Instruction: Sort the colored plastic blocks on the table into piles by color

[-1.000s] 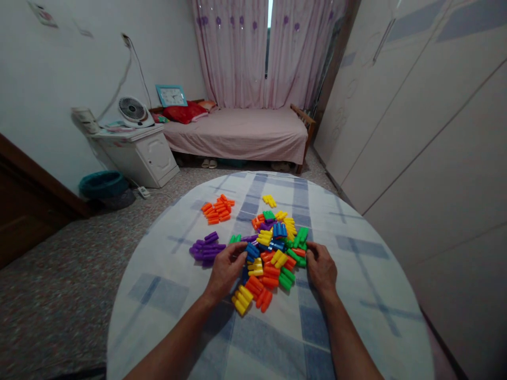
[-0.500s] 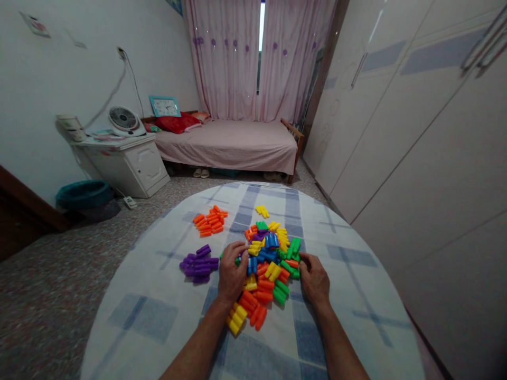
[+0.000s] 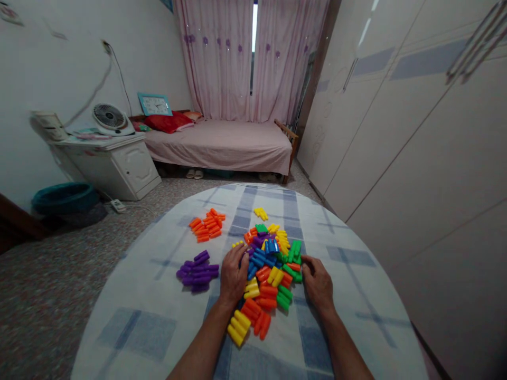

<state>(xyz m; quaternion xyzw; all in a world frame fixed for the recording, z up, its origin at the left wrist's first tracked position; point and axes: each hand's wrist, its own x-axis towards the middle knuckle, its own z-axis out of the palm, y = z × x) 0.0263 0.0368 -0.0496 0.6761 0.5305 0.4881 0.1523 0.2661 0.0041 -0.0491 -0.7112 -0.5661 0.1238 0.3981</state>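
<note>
A mixed heap of coloured plastic blocks (image 3: 273,258) lies in the middle of a round table with a checked cloth (image 3: 158,316). My left hand (image 3: 233,274) rests on the heap's left edge, fingers bent over blue and yellow blocks; whether it grips one I cannot tell. My right hand (image 3: 317,279) lies at the heap's right edge, fingertips touching green blocks (image 3: 295,252). To the left sits a separate purple pile (image 3: 197,271), farther back an orange pile (image 3: 206,224), and a lone yellow block (image 3: 260,213) lies behind the heap.
Beyond the table stands a bed with a pink cover (image 3: 222,145), a white cabinet (image 3: 111,163) with a fan (image 3: 109,119), and a teal basin (image 3: 63,195) on the floor. White wardrobe doors (image 3: 415,137) fill the right side.
The camera has shifted, moving the scene slightly. My left hand has slid a little deeper into the heap's left side; my right hand stays at the green blocks.
</note>
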